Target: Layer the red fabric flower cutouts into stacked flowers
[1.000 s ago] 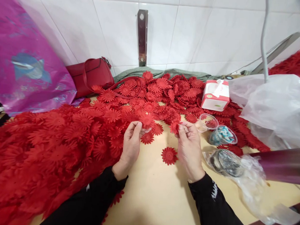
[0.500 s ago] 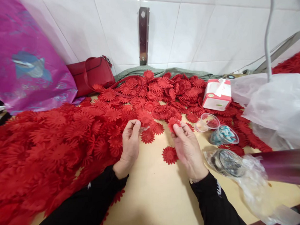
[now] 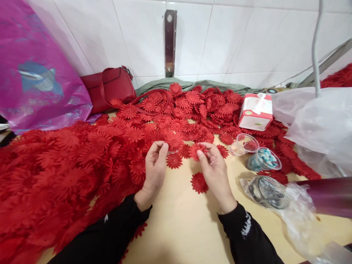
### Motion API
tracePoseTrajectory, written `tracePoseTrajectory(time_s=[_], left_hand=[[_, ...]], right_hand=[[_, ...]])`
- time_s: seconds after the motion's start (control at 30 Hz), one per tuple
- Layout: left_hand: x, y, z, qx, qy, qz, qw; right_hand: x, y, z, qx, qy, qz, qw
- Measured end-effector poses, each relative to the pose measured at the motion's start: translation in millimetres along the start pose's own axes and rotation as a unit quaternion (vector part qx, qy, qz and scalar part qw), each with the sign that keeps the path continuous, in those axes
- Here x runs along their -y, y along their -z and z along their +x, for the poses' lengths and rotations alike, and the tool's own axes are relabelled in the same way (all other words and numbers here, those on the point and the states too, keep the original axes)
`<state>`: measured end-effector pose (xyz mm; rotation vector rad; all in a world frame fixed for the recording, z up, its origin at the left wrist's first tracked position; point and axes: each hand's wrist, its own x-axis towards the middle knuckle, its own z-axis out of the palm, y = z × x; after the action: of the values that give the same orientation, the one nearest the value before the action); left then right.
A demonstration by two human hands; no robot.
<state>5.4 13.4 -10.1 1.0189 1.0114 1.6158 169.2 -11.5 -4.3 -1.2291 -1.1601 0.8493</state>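
Near frame centre, our right hand (image 3: 213, 170) has swung its pinched red fabric flower (image 3: 196, 149) leftward toward our left hand (image 3: 155, 166), which pinches another flower (image 3: 173, 140), perhaps with a clear piece; the two now nearly meet above the beige tabletop (image 3: 184, 228).

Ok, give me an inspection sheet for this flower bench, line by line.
Surface: tan tabletop, bare strip between the sleeves.
Job's things: red fabric flower pinched in right hand; left hand pinches a small clear piece at a flower; loose flower lies below.
Clutter: flower heap, red handbag, tissue box, two clear cups, plastic bags.
Grippers: both hands closed in pinches.
Cables: thin grey line along the wall, unclear.
Surroundings: white tiled wall, metal bracket.
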Motion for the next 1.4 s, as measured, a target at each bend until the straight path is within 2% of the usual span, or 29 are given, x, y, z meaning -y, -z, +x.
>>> tracePoseTrajectory(time_s=[0.1, 0.2, 0.33, 0.43, 0.57, 0.73, 1.2, 1.4], left_hand=[[-4.7, -1.8, -2.7, 0.032, -0.013, 0.019, 0.999], [-14.0, -6.2, -5.7, 0.052, -0.023, 0.049, 0.997], [-21.7, -10.7, -9.0, 0.125, 0.001, 0.072, 0.989], [-20.1, -11.4, -10.2, 0.169, 0.030, 0.063, 0.983], [-16.2, -10.5, -10.0, 0.199, 0.056, 0.039, 0.978], [-20.3, -9.1, -8.8, 0.204, 0.072, 0.062, 0.974], [-22.1, -9.4, -8.4, 0.196, 0.059, 0.078, 0.976], [-21.3, -8.6, -8.2, 0.198, 0.031, 0.099, 0.975]], right_hand=[[1.6, -4.2, -2.2, 0.020, 0.058, -0.020, 0.998], [11.8, -2.9, -4.1, -0.012, 0.138, -0.071, 0.988], [23.9, -3.4, -7.9, -0.004, 0.194, -0.136, 0.971], [23.6, -5.5, -9.4, 0.003, 0.174, -0.133, 0.976], [20.9, -2.2, -8.5, 0.009, 0.128, -0.097, 0.987], [21.5, 4.5, -6.1, 0.047, 0.082, -0.044, 0.994], [19.5, 0.9, -7.6, 0.041, 0.083, -0.049, 0.994], [22.1, 1.3, -7.0, 0.058, 0.075, -0.044, 0.995]])
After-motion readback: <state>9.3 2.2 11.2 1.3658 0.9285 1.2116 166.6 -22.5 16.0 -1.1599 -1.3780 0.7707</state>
